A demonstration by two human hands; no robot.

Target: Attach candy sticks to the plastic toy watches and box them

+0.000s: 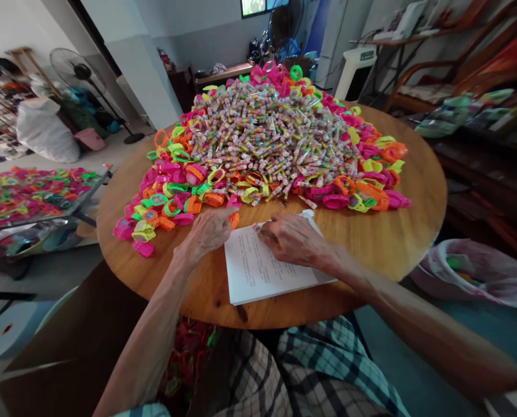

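My left hand rests on the round wooden table, fingers closed around a small orange plastic piece at the edge of the pile. My right hand lies on a stack of white printed paper, fingertips pinched on a small wrapped candy roll. Just beyond both hands spreads a big heap of wrapped candy rolls, ringed by pink, orange, green and yellow plastic toy watches.
A low tray of more coloured toy watches stands at the left. A bag-lined bin sits at the right beside dark shelves. A cardboard box is at my left knee. A standing fan and a white sack are behind.
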